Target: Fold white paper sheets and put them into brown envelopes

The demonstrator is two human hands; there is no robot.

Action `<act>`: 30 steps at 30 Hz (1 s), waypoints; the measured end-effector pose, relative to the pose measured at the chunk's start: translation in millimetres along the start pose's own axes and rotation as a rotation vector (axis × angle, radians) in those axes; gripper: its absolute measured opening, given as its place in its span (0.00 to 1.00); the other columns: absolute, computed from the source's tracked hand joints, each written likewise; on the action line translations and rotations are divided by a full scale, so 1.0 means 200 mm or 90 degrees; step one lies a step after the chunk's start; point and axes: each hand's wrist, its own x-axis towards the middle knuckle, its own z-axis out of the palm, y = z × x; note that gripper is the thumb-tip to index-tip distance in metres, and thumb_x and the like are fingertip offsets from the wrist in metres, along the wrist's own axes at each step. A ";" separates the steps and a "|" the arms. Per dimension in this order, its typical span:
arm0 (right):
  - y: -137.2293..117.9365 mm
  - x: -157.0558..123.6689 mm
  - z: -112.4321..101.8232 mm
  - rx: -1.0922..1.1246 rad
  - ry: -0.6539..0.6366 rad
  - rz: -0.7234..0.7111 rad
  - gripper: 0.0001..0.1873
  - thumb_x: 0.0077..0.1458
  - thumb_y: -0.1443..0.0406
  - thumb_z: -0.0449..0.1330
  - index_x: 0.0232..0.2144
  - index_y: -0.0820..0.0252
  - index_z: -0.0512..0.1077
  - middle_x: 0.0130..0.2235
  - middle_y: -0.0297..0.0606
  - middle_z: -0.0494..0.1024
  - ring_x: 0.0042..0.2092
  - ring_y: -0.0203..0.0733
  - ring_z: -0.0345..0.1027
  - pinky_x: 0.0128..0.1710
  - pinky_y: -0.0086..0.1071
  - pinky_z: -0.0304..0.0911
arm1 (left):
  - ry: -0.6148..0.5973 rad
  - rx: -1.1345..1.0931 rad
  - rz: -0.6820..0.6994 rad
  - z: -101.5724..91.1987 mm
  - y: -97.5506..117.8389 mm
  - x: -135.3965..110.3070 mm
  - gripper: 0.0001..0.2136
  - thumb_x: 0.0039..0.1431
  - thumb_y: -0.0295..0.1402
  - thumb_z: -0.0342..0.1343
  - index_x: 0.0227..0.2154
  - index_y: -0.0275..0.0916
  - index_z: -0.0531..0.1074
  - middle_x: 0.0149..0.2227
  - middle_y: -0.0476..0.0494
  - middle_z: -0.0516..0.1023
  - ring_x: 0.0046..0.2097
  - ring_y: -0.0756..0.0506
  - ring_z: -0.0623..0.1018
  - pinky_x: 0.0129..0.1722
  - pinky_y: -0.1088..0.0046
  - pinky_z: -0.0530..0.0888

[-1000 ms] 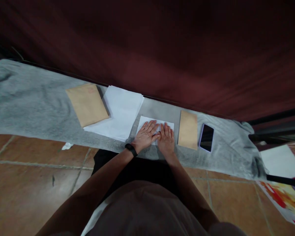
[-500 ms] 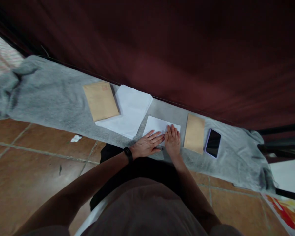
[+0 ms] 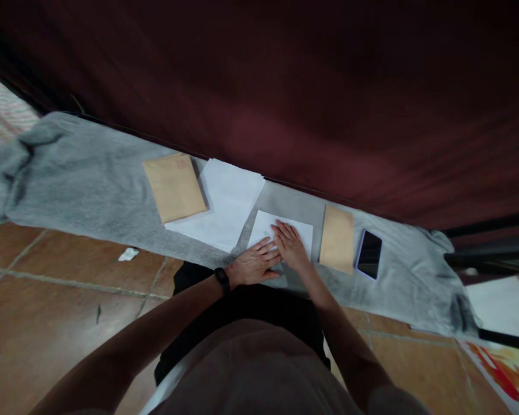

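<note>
White paper (image 3: pixel 263 226), which looks folded, lies flat on the grey cloth (image 3: pixel 90 173) beneath the person's two hands. The left hand (image 3: pixel 254 264) is laid palm down, its fingers spread over the paper's near edge; the right hand (image 3: pixel 289 245) lies flatter on the middle, fingers close together. Neither grips anything, and their fingertips lie so near each other that contact between them cannot be told. The step seems to be pressing the paper smooth. Done well, the left hand would anchor it lightly while the right presses evenly outward, since the soft cloth could let it slide or crease. An envelope (image 3: pixel 336 239) just right of the right hand leaves little room for wide strokes.
</note>
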 end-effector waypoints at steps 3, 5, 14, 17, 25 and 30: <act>0.02 0.06 0.00 -0.027 0.013 0.031 0.25 0.73 0.62 0.43 0.67 0.56 0.63 0.71 0.40 0.58 0.72 0.45 0.49 0.72 0.47 0.45 | -0.015 -0.009 0.006 -0.01 0.00 -0.01 0.27 0.71 0.50 0.45 0.66 0.43 0.64 0.67 0.43 0.67 0.71 0.41 0.59 0.73 0.57 0.44; 0.03 0.09 -0.01 -0.041 0.017 0.046 0.25 0.73 0.62 0.44 0.67 0.56 0.63 0.71 0.39 0.59 0.72 0.46 0.50 0.71 0.47 0.46 | -0.019 -0.012 0.019 0.00 -0.01 -0.02 0.28 0.71 0.50 0.44 0.68 0.43 0.61 0.69 0.45 0.65 0.72 0.43 0.57 0.72 0.58 0.44; 0.02 0.08 -0.02 -0.039 0.072 0.153 0.26 0.73 0.60 0.47 0.68 0.61 0.61 0.72 0.46 0.56 0.72 0.48 0.50 0.70 0.47 0.50 | -0.028 0.045 0.062 0.02 -0.04 -0.03 0.29 0.72 0.50 0.41 0.70 0.43 0.56 0.70 0.45 0.62 0.73 0.44 0.54 0.73 0.59 0.45; -0.04 -0.07 -0.01 -0.050 0.091 0.137 0.26 0.73 0.61 0.46 0.68 0.62 0.61 0.72 0.46 0.56 0.72 0.49 0.49 0.71 0.48 0.49 | -0.016 0.054 0.074 0.02 -0.04 -0.03 0.29 0.72 0.50 0.42 0.69 0.41 0.58 0.68 0.42 0.66 0.73 0.43 0.57 0.73 0.57 0.48; -0.10 -0.39 0.02 -0.106 0.169 0.167 0.27 0.71 0.59 0.52 0.68 0.59 0.61 0.71 0.45 0.58 0.71 0.50 0.52 0.70 0.47 0.52 | 0.033 0.037 -0.008 0.06 -0.06 -0.05 0.31 0.73 0.46 0.41 0.72 0.36 0.48 0.72 0.35 0.57 0.72 0.40 0.59 0.69 0.56 0.61; -0.12 -0.46 0.03 -0.122 0.205 0.185 0.29 0.69 0.57 0.54 0.69 0.59 0.60 0.71 0.47 0.58 0.71 0.51 0.54 0.69 0.48 0.53 | 0.099 0.053 -0.136 0.10 -0.03 -0.10 0.33 0.72 0.45 0.42 0.73 0.32 0.44 0.72 0.27 0.56 0.72 0.34 0.58 0.68 0.49 0.63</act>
